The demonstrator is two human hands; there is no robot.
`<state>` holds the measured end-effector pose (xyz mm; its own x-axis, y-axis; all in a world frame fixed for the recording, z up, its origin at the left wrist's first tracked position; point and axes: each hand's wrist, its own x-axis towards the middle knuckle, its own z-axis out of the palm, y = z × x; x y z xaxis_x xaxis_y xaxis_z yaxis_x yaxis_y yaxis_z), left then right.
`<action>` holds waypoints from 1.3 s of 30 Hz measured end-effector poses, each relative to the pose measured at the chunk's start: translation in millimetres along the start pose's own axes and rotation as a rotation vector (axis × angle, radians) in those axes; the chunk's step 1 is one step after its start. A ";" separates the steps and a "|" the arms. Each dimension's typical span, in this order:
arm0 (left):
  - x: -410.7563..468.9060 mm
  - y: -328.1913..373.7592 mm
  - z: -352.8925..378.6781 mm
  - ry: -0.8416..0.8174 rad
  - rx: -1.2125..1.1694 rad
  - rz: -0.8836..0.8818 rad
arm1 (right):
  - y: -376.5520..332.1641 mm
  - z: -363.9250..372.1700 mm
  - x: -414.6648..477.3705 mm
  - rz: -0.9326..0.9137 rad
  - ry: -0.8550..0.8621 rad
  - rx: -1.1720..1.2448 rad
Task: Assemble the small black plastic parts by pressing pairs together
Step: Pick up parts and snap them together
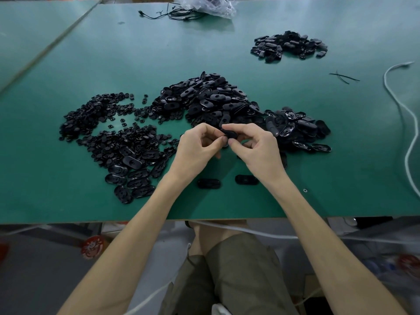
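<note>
We are in the pressing step. Our left hand point(197, 148) and right hand point(259, 148) meet fingertip to fingertip, both pinching one black part point(228, 134) between them; whether it is already a mated pair we cannot tell. Next we judge a firm squeeze is needed until the halves seat, then a reach for fresh pieces.

Counting, we see four heaps: small round pieces point(97, 119) left of the left hand, oval shells point(204, 98) just beyond both hands, more ovals point(300, 128) right of the right hand, and a far heap point(288, 45) well beyond it. Two loose ovals point(209, 184) lie near the wrists. The pieces within the heaps are too many to count.
</note>
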<state>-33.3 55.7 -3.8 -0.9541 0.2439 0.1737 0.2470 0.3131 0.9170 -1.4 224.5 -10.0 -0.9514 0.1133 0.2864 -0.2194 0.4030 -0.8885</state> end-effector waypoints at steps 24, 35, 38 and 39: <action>-0.8 -5.1 1.3 0.055 -0.038 -0.012 | -4.4 -1.6 -2.9 -0.022 -0.049 0.078; 2.2 -4.9 -4.2 0.022 -0.130 0.046 | 2.7 -2.9 1.9 0.002 -0.052 0.260; 1.3 -4.3 -3.4 0.062 -0.097 0.090 | 2.5 -3.0 1.8 0.015 -0.042 0.267; 1.1 -3.8 -3.3 0.073 -0.092 0.106 | 2.5 -2.9 1.8 0.014 -0.042 0.258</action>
<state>-35.8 51.7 -5.8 -0.9342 0.2023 0.2940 0.3336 0.2029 0.9206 -3.1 228.3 -10.6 -0.9616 0.0772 0.2634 -0.2492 0.1566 -0.9557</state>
